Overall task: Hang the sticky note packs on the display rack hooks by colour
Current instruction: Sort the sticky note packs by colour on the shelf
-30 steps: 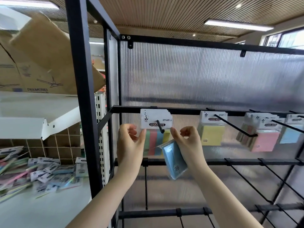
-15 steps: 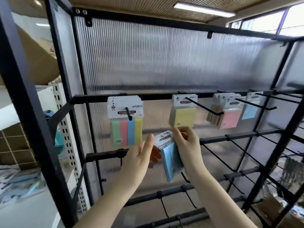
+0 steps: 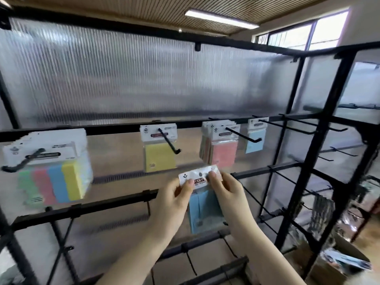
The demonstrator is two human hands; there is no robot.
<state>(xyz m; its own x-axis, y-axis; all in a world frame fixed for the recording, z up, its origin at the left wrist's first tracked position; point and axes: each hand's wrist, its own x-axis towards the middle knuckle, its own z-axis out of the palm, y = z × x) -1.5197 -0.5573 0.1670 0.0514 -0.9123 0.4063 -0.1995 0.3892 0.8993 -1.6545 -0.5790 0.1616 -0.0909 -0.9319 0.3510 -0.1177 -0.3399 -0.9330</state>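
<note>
A ceiling light point(image 3: 221, 18), a window point(image 3: 304, 34), perhaps cardboard boxes point(image 3: 337, 262) bottom right.

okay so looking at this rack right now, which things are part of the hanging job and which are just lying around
Part of the job:
blue pack, pinched by its header in left hand and right hand
blue hook pack
pink packs
yellow pack
multicolour packs

Lying about:
cardboard box, lower right
ceiling light
</note>
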